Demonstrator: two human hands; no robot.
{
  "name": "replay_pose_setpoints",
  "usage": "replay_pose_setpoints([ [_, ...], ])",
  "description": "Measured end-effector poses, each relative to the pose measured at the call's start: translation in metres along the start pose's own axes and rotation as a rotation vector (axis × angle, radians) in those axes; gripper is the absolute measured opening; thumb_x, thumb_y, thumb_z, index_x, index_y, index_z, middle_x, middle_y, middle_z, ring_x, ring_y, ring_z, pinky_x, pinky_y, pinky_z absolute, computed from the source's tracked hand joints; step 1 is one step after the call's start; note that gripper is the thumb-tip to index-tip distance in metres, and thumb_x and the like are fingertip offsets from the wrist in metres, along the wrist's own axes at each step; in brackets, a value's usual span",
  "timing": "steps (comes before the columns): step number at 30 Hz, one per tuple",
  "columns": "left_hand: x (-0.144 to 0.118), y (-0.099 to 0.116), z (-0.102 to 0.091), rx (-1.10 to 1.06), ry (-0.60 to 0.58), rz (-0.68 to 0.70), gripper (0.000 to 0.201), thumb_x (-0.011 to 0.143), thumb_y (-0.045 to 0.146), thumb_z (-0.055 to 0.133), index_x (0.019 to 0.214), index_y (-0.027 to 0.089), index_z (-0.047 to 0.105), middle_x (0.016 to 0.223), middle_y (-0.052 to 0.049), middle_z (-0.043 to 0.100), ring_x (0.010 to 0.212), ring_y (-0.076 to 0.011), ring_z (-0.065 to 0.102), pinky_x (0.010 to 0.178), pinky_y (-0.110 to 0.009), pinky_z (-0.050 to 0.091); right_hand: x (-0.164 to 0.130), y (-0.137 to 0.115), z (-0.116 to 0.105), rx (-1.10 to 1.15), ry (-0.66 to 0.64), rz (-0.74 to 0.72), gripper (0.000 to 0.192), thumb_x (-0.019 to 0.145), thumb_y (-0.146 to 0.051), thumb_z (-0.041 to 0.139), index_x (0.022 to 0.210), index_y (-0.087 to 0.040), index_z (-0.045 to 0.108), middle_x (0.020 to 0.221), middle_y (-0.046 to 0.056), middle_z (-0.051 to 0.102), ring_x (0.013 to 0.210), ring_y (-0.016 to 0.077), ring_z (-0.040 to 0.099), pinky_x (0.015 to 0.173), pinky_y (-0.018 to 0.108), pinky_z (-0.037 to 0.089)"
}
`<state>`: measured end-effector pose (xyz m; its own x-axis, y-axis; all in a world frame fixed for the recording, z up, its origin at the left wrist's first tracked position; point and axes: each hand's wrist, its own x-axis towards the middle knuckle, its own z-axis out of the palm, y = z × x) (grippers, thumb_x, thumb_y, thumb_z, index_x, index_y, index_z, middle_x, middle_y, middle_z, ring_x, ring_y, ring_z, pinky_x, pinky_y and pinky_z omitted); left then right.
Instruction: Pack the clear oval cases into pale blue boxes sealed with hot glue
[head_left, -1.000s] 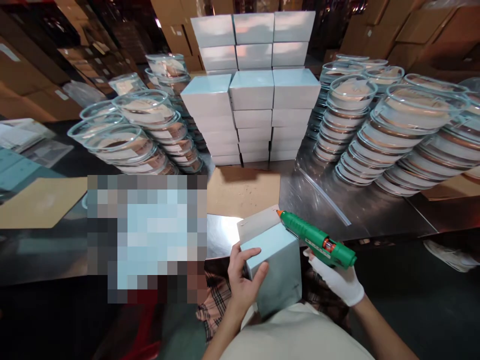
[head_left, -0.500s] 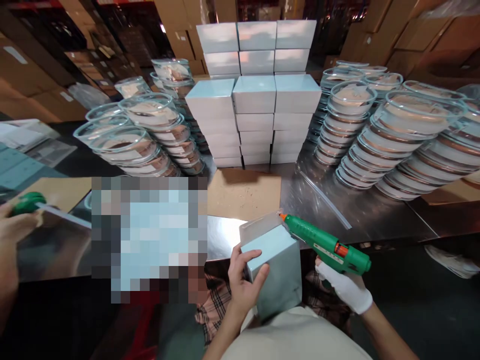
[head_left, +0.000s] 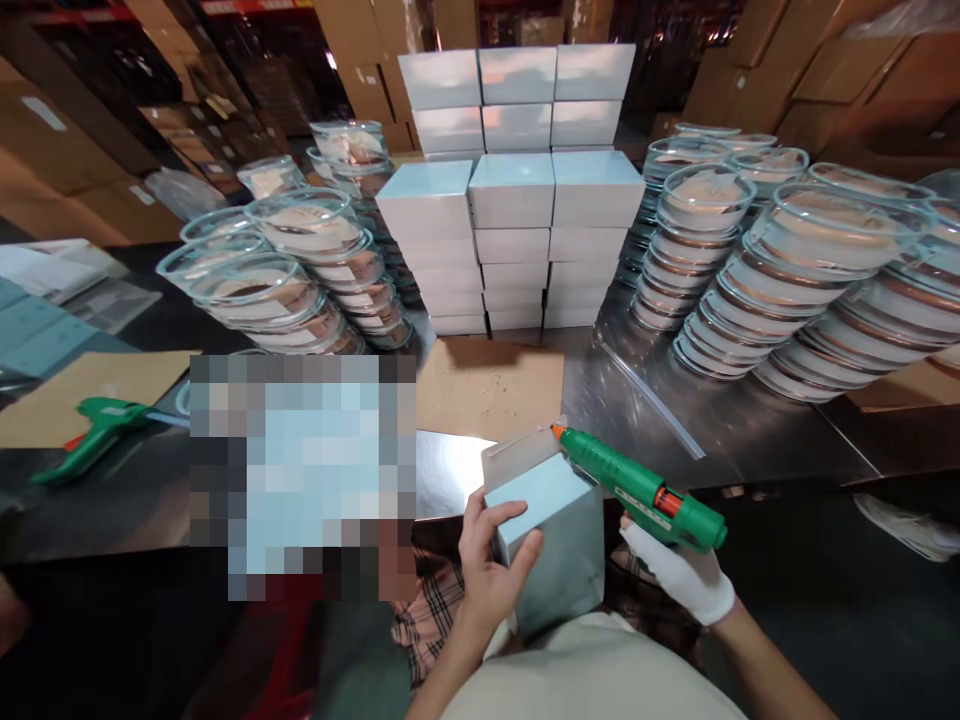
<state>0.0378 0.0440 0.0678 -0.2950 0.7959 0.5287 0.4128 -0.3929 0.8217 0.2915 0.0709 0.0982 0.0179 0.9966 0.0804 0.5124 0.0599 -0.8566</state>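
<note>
I see boxes [head_left: 514, 205] stacked far centre on the bench [head_left: 750, 435] | glass bowls [head_left: 709, 190] flanking left and right, contents unclear | left hand [head_left: 491, 560] holds near-centre carton [head_left: 564, 540], flap [head_left: 521, 458] raised | right hand [head_left: 686, 580] grips glue gun [head_left: 626, 475]

Looks like a packing workshop set up inside a warehouse, going by the brown cartons [head_left: 840, 80] piled high around the back and the red shelf beams [head_left: 240, 6] in the gloom behind. The long metal table [head_left: 750, 430] is loaded with a wall of matching white boxes [head_left: 514, 205] flanked by stack after stack of identical clear bowls [head_left: 814, 265], so definitely bulk-order stuff. Also a green glue gun [head_left: 637, 478] up front and a second glue gun [head_left: 109, 425] over on the left, so yeah, workbench gear.
</note>
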Motion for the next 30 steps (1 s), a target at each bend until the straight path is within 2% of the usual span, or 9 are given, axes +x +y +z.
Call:
replay_pose_setpoints([
  [4,0.001,-0.001,0.001,0.014,-0.006,-0.021,0.024,0.088,0.044,0.077,0.100,0.023,0.077,0.106,-0.009,0.072,0.101,-0.0256,0.070,0.083,-0.035,0.057,-0.002,-0.013,0.002,0.076,-0.051,0.108,0.031,0.075,-0.054,0.073,0.072,-0.023,0.074,0.077,0.010,0.080,0.072,0.0315,0.079,0.072,0.042,0.070],
  [7,0.001,-0.002,0.001,0.006,-0.005,-0.008,0.023,0.088,0.043,0.077,0.100,0.023,0.077,0.104,-0.009,0.072,0.104,-0.0263,0.069,0.085,-0.036,0.057,-0.006,-0.016,0.005,0.125,-0.056,0.095,0.026,0.073,-0.051,0.075,0.076,-0.025,0.072,0.080,0.009,0.081,0.074,0.0315,0.079,0.078,0.044,0.070],
  [11,0.000,-0.001,0.002,0.006,-0.012,-0.014,0.024,0.088,0.043,0.077,0.100,0.023,0.078,0.102,-0.009,0.073,0.107,-0.0276,0.069,0.087,-0.037,0.057,-0.007,-0.015,0.009,0.115,-0.072,0.081,0.026,0.073,-0.053,0.076,0.073,-0.028,0.069,0.071,0.006,0.078,0.066,0.0294,0.077,0.080,0.047,0.069],
  [16,0.000,-0.004,0.001,0.005,0.010,-0.057,0.024,0.086,0.044,0.078,0.099,0.023,0.078,0.101,-0.009,0.073,0.105,-0.0275,0.069,0.088,-0.037,0.057,-0.006,-0.006,0.002,0.127,-0.055,0.111,0.026,0.070,-0.053,0.079,0.071,-0.027,0.073,0.074,0.007,0.079,0.070,0.0298,0.077,0.068,0.041,0.068],
  [19,0.001,-0.011,-0.002,0.001,0.052,-0.113,0.025,0.085,0.046,0.078,0.097,0.024,0.078,0.102,-0.008,0.074,0.109,-0.0282,0.068,0.091,-0.039,0.056,0.001,-0.002,-0.013,0.195,-0.063,0.173,0.032,0.071,-0.055,0.079,0.080,-0.024,0.080,0.070,0.006,0.077,0.063,0.0239,0.073,0.056,0.033,0.062],
  [22,0.001,-0.018,-0.008,-0.011,0.103,-0.228,0.031,0.082,0.053,0.078,0.094,0.024,0.079,0.103,-0.009,0.075,0.117,-0.0311,0.066,0.096,-0.041,0.054,0.028,-0.009,-0.021,0.362,-0.129,0.337,0.050,0.077,-0.060,0.076,0.103,-0.018,0.082,0.058,0.002,0.069,0.044,0.0149,0.056,0.039,0.025,0.045],
  [24,0.001,-0.022,-0.011,-0.041,0.132,-0.293,0.036,0.080,0.057,0.078,0.093,0.024,0.079,0.103,-0.009,0.075,0.119,-0.0323,0.065,0.097,-0.042,0.053,0.056,-0.018,-0.012,0.476,-0.163,0.439,0.056,0.076,-0.059,0.076,0.110,-0.014,0.080,0.064,0.004,0.073,0.039,0.0120,0.050,0.036,0.024,0.038],
  [28,0.001,-0.027,-0.014,-0.116,0.140,-0.346,0.042,0.079,0.063,0.076,0.092,0.023,0.077,0.102,-0.008,0.074,0.115,-0.0309,0.066,0.095,-0.039,0.053,0.112,-0.029,0.028,0.519,-0.230,0.524,0.042,0.085,-0.050,0.065,0.099,-0.012,0.074,0.100,0.016,0.081,0.043,0.0104,0.055,0.037,0.023,0.041],
  [30,0.000,-0.028,-0.015,-0.127,0.136,-0.348,0.043,0.080,0.064,0.076,0.091,0.023,0.077,0.102,-0.008,0.074,0.116,-0.0307,0.066,0.096,-0.039,0.052,0.130,-0.027,0.045,0.469,-0.286,0.544,0.042,0.094,-0.049,0.055,0.094,-0.011,0.072,0.098,0.019,0.081,0.046,0.0123,0.060,0.042,0.024,0.047],
])
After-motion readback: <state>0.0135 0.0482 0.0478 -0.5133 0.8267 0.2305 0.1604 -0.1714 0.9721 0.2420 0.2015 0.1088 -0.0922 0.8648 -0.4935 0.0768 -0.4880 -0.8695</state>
